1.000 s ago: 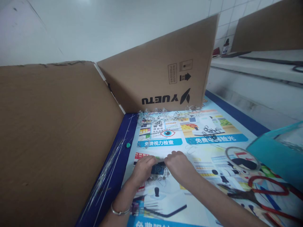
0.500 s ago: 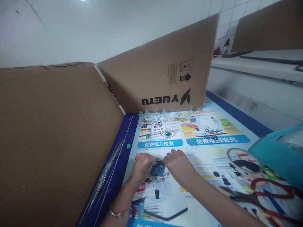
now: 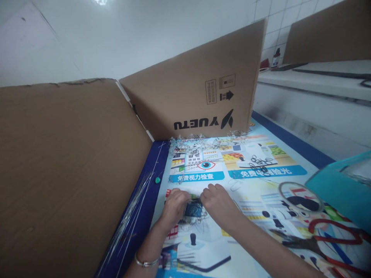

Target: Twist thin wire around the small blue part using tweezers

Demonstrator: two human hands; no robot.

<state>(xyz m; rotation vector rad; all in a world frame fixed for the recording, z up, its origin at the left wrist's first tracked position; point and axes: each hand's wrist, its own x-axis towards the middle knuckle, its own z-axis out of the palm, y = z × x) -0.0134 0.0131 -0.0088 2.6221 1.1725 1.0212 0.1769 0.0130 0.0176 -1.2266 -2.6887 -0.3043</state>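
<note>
My left hand [image 3: 176, 203] and my right hand [image 3: 216, 199] are close together over the printed mat [image 3: 203, 247], fingers pinched. A thin wire [image 3: 193, 199] shows faintly between them; its ends are hidden by the fingers. Just below lies a small heap of wire pieces with clear beads [image 3: 193, 221], partly covered by my left hand. A bundle of long, straight silvery wires [image 3: 129, 216] rests on the blue border to the left. Black wire loops [image 3: 260, 162] lie farther back on the right.
Cardboard panels [image 3: 191, 88] stand at the left and back, with clear beaded wire pieces [image 3: 199, 142] along the back one's foot. To the right are a wire coil or ring [image 3: 301, 197], red-handled pliers [image 3: 333, 235] and a turquoise container [image 3: 342, 185]. A green blob [image 3: 157, 180] sits on the border.
The hands stay pinched in nearly the same place, with only slight finger movement. The view has shifted a little.
</note>
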